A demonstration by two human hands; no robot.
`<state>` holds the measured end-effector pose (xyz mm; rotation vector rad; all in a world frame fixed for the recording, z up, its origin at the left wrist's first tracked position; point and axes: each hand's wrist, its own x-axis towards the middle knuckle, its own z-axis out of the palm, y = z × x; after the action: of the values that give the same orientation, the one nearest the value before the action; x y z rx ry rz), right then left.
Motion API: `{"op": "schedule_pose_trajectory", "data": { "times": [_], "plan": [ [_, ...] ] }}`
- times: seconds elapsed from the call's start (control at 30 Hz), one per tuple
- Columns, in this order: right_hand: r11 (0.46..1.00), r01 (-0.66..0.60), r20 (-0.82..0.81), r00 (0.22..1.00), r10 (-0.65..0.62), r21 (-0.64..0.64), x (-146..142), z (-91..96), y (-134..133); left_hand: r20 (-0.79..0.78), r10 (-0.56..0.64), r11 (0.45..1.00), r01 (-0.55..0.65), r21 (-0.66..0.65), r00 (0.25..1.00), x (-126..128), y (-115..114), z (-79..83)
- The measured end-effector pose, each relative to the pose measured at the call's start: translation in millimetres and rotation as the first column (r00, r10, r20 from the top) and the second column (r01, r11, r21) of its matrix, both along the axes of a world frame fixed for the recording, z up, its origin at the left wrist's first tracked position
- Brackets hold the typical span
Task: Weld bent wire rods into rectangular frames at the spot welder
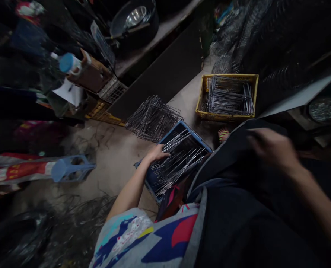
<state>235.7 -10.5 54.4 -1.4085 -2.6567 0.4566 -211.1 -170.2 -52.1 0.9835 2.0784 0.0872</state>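
My left hand (156, 152) is at the near left of a blue plastic crate (198, 138), its fingers closed around thin metal rods (177, 140) that point away to the upper right. More loose rods (194, 156) lie slanted inside that crate. Over my dark-clad leg, my right hand (275, 147) is raised apart from the crate. Motion smears its fingers, and nothing can be made out in them. Just beyond the blue crate, a heap of bent wire frames (154, 118) rests on the floor.
A yellow crate (227, 116) full of wire pieces stands ahead to the right. At left is a light-blue plastic stool (70, 168). A dark panel (165, 70) leans along a bench holding a black tub (152, 26). Tangled wire (84, 216) lies on the floor at lower left.
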Motion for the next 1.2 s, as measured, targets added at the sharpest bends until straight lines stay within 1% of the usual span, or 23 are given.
{"op": "schedule_pose_trajectory", "data": {
  "times": [0.03, 0.07, 0.1, 0.13, 0.17, 0.23, 0.3, 0.33, 0.37, 0.43, 0.57, 0.73, 0.93, 1.07, 1.2],
  "plan": [
    [0.98, -0.179, -0.007, 0.984, 0.179, -0.085, -40.6, -0.5, -10.1, -0.019, -0.049, 0.999, 0.049, -0.015, 0.999, 1.8, 1.0, 1.4],
    [0.929, -0.328, 0.018, 0.942, 0.336, -0.174, -78.6, -6.6, -22.0, -0.039, -0.098, 0.995, 0.097, -0.031, 0.994, 2.9, 1.8, 3.3],
    [0.854, -0.451, 0.035, 0.879, 0.475, -0.259, -112.1, -17.9, -35.0, -0.058, -0.139, 0.99, 0.136, -0.045, 0.989, 3.4, 2.1, 5.6],
    [0.764, -0.56, 0.037, 0.799, 0.601, -0.321, -139.7, -33.0, -48.4, -0.074, -0.17, 0.985, 0.166, -0.056, 0.983, 3.2, 1.8, 8.1],
    [0.68, -0.62, 0.075, 0.715, 0.695, -0.39, -160.8, -50.6, -61.2, -0.088, -0.197, 0.979, 0.192, -0.066, 0.977, 2.5, 0.9, 10.5],
    [0.621, -0.639, 0.108, 0.652, 0.75, -0.454, -184.6, -86.7, -81.6, -0.111, -0.239, 0.969, 0.231, -0.084, 0.965, -0.5, -2.6, 14.5],
    [0.606, -0.638, 0.131, 0.63, 0.766, -0.476, -190.7, -116.1, -92.1, -0.127, -0.272, 0.96, 0.26, -0.103, 0.954, -4.9, -6.9, 16.2],
    [0.602, -0.643, 0.134, 0.623, 0.771, -0.474, -190.1, -126.8, -93.6, -0.138, -0.285, 0.956, 0.27, -0.114, 0.949, -7.4, -8.7, 16.1],
    [0.598, -0.651, 0.134, 0.617, 0.776, -0.467, -188.6, -134.6, -93.1, -0.152, -0.296, 0.952, 0.278, -0.127, 0.943, -9.9, -10.0, 15.5],
    [0.589, -0.675, 0.124, 0.605, 0.786, -0.443, -185.6, -143.1, -88.6, -0.191, -0.314, 0.945, 0.286, -0.158, 0.93, -14.0, -10.8, 13.6],
    [0.568, -0.718, 0.098, 0.583, 0.807, -0.402, -186.9, -144.9, -78.9, -0.276, -0.359, 0.927, 0.308, -0.213, 0.892, -15.4, -7.2, 11.7],
    [0.557, -0.737, 0.085, 0.572, 0.816, -0.384, -188.1, -145.3, -77.1, -0.319, -0.448, 0.89, 0.381, -0.252, 0.835, -7.8, 2.2, 18.0],
    [0.521, -0.731, 0.057, 0.556, 0.829, -0.441, -179.5, -152.9, -73.7, -0.366, -0.532, 0.846, 0.456, -0.277, 0.763, 5.8, 16.0, 33.3],
    [0.519, -0.701, 0.043, 0.575, 0.817, -0.49, -179.7, -160.9, -75.8, -0.367, -0.59, 0.807, 0.528, -0.265, 0.719, 21.6, 19.4, 46.1],
    [0.538, -0.678, 0.013, 0.616, 0.788, -0.501, -179.1, -162.8, -84.4, -0.339, -0.645, 0.763, 0.599, -0.243, 0.685, 35.9, 28.8, 59.0]
  ]
}}
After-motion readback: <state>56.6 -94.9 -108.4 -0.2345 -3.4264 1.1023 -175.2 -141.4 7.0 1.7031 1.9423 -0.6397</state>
